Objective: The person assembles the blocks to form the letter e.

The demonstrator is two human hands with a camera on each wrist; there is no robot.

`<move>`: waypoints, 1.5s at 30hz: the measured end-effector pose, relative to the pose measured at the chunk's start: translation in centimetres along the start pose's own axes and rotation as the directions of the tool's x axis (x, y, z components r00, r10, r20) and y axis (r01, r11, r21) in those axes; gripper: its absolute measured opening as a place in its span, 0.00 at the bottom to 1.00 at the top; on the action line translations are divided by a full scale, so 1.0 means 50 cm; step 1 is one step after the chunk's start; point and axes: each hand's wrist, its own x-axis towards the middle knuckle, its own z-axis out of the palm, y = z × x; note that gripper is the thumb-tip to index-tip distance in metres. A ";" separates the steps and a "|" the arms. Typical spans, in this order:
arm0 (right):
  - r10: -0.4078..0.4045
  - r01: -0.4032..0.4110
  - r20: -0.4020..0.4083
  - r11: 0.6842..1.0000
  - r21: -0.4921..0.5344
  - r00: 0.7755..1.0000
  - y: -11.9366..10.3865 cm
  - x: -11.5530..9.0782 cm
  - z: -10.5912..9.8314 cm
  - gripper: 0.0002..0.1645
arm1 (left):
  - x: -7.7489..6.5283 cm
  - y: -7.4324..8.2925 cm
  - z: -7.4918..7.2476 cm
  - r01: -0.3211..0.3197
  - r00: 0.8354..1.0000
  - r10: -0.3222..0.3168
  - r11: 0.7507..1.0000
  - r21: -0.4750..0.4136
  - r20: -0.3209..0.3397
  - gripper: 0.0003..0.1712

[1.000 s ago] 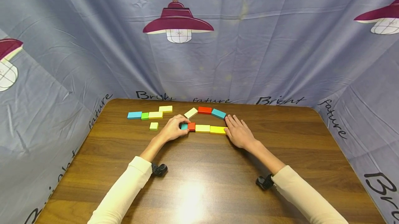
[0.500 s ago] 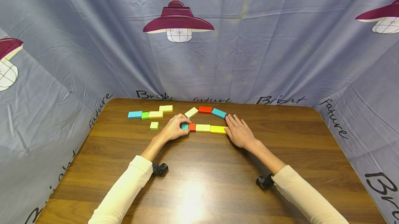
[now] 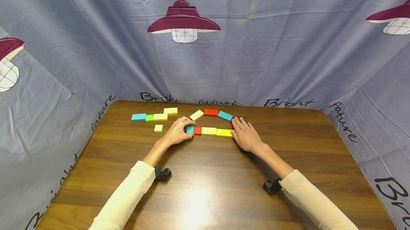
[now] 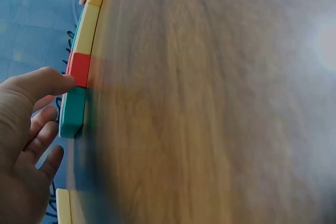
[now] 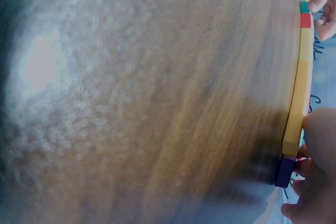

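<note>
My left hand [image 3: 176, 131] curls around the teal block [image 3: 190, 129] at the left end of a row, thumb on the near side and index finger on the far side. In the left wrist view the thumb tip lies by the seam between the teal block [image 4: 73, 109] and the red block [image 4: 80, 69]. The row continues right with a pale yellow block [image 3: 209, 131] and a bright yellow block [image 3: 224, 133]. My right hand [image 3: 246, 135] lies flat with straight fingers, thumb at the bright yellow block's right end. Beside its fingers is a dark purple block [image 5: 285, 171], hidden in the head view.
Behind the row, a cream block [image 3: 196, 115], a red block [image 3: 211, 112] and a blue block [image 3: 225, 116] form an arc. On the left lie a blue block [image 3: 138, 117], a green block [image 3: 149, 118], pale yellow blocks [image 3: 160, 117] and a small yellow-green block [image 3: 158, 128]. A printed curtain borders the table.
My left thumb and index finger have shifted slightly left, from around the red block to the teal one, of which more now shows. The right hand stays in place.
</note>
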 end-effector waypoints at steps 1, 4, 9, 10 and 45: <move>0.000 0.000 0.000 1.000 -0.001 1.000 0.000 0.000 0.000 0.35 | -0.004 0.000 -0.004 -0.002 1.000 0.002 1.000 -0.008 -0.010 0.26; 0.000 0.000 0.000 1.000 0.001 1.000 -0.002 0.000 -0.001 0.35 | -0.019 -0.003 -0.021 0.000 0.999 -0.001 1.000 -0.028 -0.048 0.27; 0.001 -0.001 0.002 1.000 0.005 1.000 -0.003 0.000 -0.001 0.35 | -0.049 -0.020 -0.061 0.034 0.990 -0.037 0.999 -0.022 -0.133 0.26; 0.001 -0.001 0.001 1.000 0.006 1.000 -0.003 -0.001 -0.002 0.35 | -0.055 -0.025 -0.070 0.042 0.987 -0.044 0.999 -0.021 -0.158 0.26; -0.009 0.009 -0.006 1.000 -0.011 1.000 -0.002 -0.002 -0.002 0.34 | -0.058 -0.141 -0.159 0.222 0.975 -0.214 0.960 0.173 -0.060 0.23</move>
